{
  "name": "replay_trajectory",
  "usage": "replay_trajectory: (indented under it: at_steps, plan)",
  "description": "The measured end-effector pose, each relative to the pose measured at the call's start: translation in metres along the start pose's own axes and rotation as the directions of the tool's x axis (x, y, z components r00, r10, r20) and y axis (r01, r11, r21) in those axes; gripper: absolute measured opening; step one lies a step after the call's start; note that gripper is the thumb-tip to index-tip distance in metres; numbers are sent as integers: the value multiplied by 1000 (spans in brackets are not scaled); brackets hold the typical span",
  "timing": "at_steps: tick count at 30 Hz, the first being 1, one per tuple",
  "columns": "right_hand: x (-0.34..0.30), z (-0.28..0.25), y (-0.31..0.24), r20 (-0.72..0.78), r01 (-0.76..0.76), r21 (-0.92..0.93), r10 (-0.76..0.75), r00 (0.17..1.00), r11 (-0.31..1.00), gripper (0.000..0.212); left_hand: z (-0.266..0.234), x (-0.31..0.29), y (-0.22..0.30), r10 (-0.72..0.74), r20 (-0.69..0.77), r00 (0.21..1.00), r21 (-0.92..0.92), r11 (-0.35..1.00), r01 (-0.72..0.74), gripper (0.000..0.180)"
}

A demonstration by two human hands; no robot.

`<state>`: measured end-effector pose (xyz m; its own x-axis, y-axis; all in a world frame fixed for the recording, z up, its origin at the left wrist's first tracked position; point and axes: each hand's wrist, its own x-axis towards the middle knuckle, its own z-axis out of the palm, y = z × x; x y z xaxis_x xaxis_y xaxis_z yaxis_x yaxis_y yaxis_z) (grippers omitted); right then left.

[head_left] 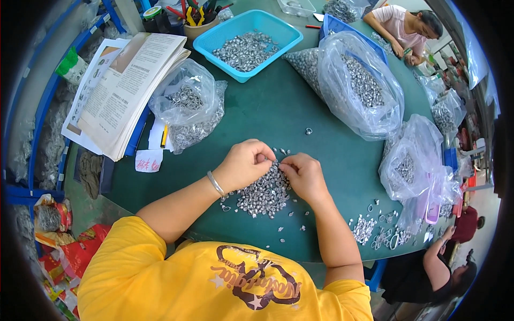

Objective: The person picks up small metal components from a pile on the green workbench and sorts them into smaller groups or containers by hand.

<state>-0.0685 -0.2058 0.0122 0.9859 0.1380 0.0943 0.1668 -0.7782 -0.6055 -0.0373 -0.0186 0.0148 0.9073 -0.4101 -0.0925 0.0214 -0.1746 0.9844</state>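
Note:
A pile of small silver metal pieces [263, 197] lies on the green table in front of me. At the pile's far left side my left hand [247, 163] is closed, thumb and forefinger pinched together. Facing it, my right hand [304, 175] also pinches at the pile's far right side. Whatever the fingertips hold is too small to make out. A few loose pieces lie around the heap, and a single ring-like piece [309, 131] rests farther off on the table.
A blue basket [248, 69] of metal pieces stands at the back. Plastic bags of parts stand left [184, 115] and right [364, 85]. Newspapers [131, 91] lie at the left edge. Sorted small parts [364, 230] lie front right. Other people sit at the far right and near right.

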Motion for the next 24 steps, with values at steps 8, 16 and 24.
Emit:
replay_trajectory:
  at_steps: [8,16,24]
  plan:
    - [-11,-32,36,298,-270,942,128,946,-200,11,14,7,-12,308,211,928,551,747,-373,10]
    - [-12,-14,16,-39,25,50,-23,999,998,13,9,-2,13,-215,191,958,-6,975,221,7]
    - [-17,-28,30,334,-339,941,158,929,3,8,-6,-19,-9,-275,336,901,-658,616,433,13]
